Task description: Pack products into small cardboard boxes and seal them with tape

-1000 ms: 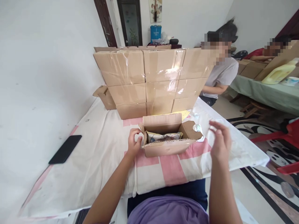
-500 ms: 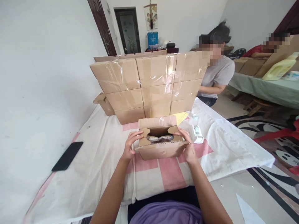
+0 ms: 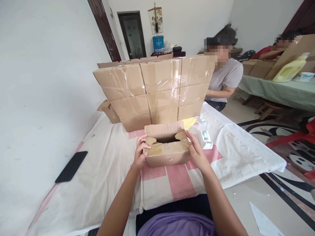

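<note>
A small cardboard box sits on the cloth-covered table in front of me, its far flap standing up and its near flap folded inward over the opening. My left hand grips the box's left side, fingertips resting on the near flap and left side flap. On the other side, my right hand holds the right wall with its fingers reaching along the top edge. The dark gap under the far flap hides most of the inside. To the right of my right hand lies a white device with a small screen.
Behind the box rises a taped stack of cardboard boxes, with a yellow dotted sheet at its foot. A black phone lies at the left. A person sits beyond the stack; another table stands farther right.
The near flap has gone from sticking out toward me to folded in over the opening, covering the contents that showed before. Both hands have shifted slightly on the box's sides.
</note>
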Tool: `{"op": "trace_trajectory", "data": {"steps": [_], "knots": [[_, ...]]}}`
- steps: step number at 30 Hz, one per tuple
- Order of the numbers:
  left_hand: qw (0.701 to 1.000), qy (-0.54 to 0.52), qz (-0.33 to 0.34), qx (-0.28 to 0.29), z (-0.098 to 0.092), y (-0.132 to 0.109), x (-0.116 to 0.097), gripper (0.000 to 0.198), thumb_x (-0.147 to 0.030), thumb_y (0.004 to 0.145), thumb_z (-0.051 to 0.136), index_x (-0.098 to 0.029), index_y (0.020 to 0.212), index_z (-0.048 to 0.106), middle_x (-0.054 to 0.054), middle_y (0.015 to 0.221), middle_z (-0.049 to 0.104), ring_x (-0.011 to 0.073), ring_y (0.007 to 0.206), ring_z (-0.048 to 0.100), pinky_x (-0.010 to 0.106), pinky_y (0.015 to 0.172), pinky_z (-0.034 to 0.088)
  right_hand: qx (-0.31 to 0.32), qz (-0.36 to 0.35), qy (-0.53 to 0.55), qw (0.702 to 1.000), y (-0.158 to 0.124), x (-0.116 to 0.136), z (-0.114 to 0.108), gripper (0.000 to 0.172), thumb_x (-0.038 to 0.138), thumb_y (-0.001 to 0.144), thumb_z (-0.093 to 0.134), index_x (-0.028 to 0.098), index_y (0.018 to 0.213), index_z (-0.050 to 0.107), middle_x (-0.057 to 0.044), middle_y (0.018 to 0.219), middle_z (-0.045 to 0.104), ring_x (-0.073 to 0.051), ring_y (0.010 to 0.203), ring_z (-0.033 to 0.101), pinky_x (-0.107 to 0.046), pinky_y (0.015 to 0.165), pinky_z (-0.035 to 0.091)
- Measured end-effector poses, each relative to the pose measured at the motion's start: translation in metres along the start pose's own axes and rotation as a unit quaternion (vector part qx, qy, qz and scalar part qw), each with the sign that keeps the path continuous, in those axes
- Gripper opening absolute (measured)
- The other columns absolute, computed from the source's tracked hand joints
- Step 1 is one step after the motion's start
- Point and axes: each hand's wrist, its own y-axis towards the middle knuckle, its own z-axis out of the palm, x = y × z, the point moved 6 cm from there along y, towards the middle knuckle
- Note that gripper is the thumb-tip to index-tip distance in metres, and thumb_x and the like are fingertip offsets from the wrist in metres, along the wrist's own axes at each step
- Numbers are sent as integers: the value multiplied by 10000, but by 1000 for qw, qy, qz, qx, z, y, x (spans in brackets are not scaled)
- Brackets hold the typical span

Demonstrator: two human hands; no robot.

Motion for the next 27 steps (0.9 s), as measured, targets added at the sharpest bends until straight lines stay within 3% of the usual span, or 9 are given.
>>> {"op": "trace_trajectory", "data": {"steps": [4, 7, 9, 11, 13, 16, 20, 27], "knots": [[999, 27, -19, -12, -2, 0, 2, 447, -662, 903, 554, -241, 823, 682, 90, 1559, 439, 352, 1371, 486, 548, 1092, 418, 40, 61, 43, 996, 11, -1, -5, 556, 353, 1008, 455, 338, 1564, 422, -2, 1692, 344, -196, 1590, 265, -488, 1334, 149], [999, 5, -22, -26, -1, -2, 3, 452, -669, 906, 554, -242, 818, 673, 71, 1603, 418, 377, 1476, 402, 602, 1169, 351, 57, 118, 131, 983, 31, -2, -3, 674, 263, 899, 523, 359, 1557, 414, -8, 1677, 376, -223, 1571, 317, -518, 1286, 269], [999, -10, -17, -44, -1, -4, 4, 442, -659, 918, 543, -247, 849, 687, 56, 1640, 376, 386, 1532, 332, 617, 1212, 298, 39, 118, 168, 978, 45, 0, 1, 715, 238, 842, 558, 364, 1534, 430, -16, 1632, 453, -237, 1534, 385, -496, 1232, 354], [998, -15, -18, -63, -2, -7, 6, 439, -649, 937, 516, -254, 922, 710, 51, 1674, 324, 388, 1552, 302, 614, 1234, 270, 6, 106, 192, 976, 54, -1, 6, 637, 269, 846, 582, 339, 1472, 492, -42, 1479, 607, -251, 1405, 535, -456, 1156, 427], [997, -22, -25, -71, -1, -9, 8, 462, -655, 954, 480, -266, 1031, 717, 73, 1663, 355, 383, 1550, 311, 614, 1241, 254, -26, 92, 213, 972, 56, -5, 11, 451, 336, 881, 582, 291, 1330, 588, -53, 1193, 718, -253, 1187, 657, -425, 1068, 476], [995, -39, -33, -85, 1, -9, 7, 495, -685, 943, 481, -277, 1149, 670, 119, 1524, 542, 372, 1495, 405, 622, 1219, 290, -45, 69, 206, 975, 51, -10, 13, 239, 387, 894, 570, 246, 1068, 656, -41, 971, 681, -252, 1037, 663, -397, 1000, 487], [993, -51, -5, -104, -1, -6, 0, 482, -672, 920, 534, -299, 1219, 597, 110, 1363, 653, 351, 1346, 558, 616, 1133, 408, -17, 77, 162, 984, 46, -13, 11, 219, 292, 802, 573, 250, 1007, 636, -48, 1086, 679, -258, 1080, 641, -372, 953, 494], [990, 103, 70, -62, -6, -4, -9, 544, -651, 995, 354, -274, 1016, 745, 94, 1317, 668, 352, 1422, 462, 631, 1201, 308, 2, 59, 145, 988, 60, -9, 10, 332, 293, 707, 576, 241, 1033, 611, -70, 1053, 693, -252, 1083, 649, -374, 972, 501]]}}
